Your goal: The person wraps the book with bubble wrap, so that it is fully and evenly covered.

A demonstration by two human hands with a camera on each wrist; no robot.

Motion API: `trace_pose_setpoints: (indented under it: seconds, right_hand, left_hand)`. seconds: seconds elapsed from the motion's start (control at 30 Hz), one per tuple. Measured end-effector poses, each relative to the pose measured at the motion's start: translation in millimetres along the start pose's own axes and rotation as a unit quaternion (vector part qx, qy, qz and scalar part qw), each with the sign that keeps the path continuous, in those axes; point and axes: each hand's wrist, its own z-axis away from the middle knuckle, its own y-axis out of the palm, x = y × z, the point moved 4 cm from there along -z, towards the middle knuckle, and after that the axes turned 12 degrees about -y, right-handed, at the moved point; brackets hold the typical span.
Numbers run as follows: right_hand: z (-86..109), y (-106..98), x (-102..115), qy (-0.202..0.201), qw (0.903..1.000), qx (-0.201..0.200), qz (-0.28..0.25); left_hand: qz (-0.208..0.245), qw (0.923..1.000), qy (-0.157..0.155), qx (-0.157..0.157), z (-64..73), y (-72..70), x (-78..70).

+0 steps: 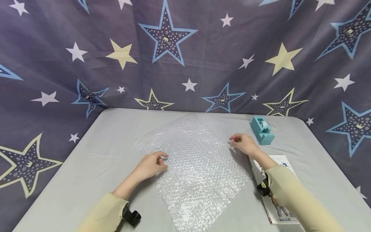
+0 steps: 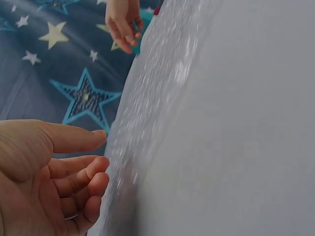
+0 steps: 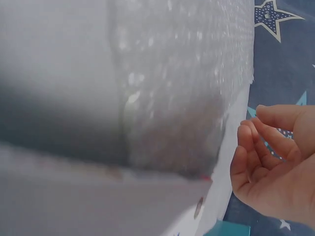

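Observation:
A sheet of bubble wrap (image 1: 197,161) lies flat on the table, turned so one corner points to the back. My left hand (image 1: 152,165) hovers over its left edge with fingers loosely bent and nothing between them; the left wrist view shows the thumb (image 2: 78,139) apart from the curled fingers. Over the right edge is my right hand (image 1: 244,143), also holding nothing. In the right wrist view its fingers (image 3: 251,147) are loosely bent near the thumb. A book (image 1: 278,206) with a picture cover lies under my right forearm, partly hidden by it.
A teal tape dispenser (image 1: 262,131) with a roll of tape stands at the back right, just beyond my right hand. The table has a pale grey cover (image 1: 95,154). A dark curtain with stars (image 1: 203,64) hangs along the back and sides.

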Motion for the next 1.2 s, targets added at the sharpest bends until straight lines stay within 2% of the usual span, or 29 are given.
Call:
trace_pose_setpoints:
  seconds: [0.2,0.43,0.6,0.97,1.1,1.2]
  right_hand:
    - [12.9,-9,-4,-0.018,0.9997,0.003,0.016]
    - [28.9,-16,-9,0.001,0.9998,0.011,-0.015]
    - [39.2,-22,-14,-0.012,0.9998,0.01,-0.014]
    - [61.3,-30,-26,-0.008,0.9999,0.005,-0.004]
    - [70.1,-33,-32,0.005,0.9998,0.009,-0.019]
    - [74.3,-37,-33,0.0,0.9999,0.005,-0.014]
  left_hand:
    - [0.013,0.9993,0.023,0.026,-4.7,20.7,-20.7]
    - [0.001,0.9973,0.054,0.05,-8.7,34.9,-47.2]
    - [-0.01,0.9941,0.087,0.063,-11.7,45.4,-65.7]
    - [0.005,0.9901,0.104,0.094,-18.5,76.6,-101.0]
    - [0.016,0.988,0.111,0.106,-17.9,87.1,-115.3]
    - [0.019,0.987,0.115,0.111,-16.8,95.4,-124.4]
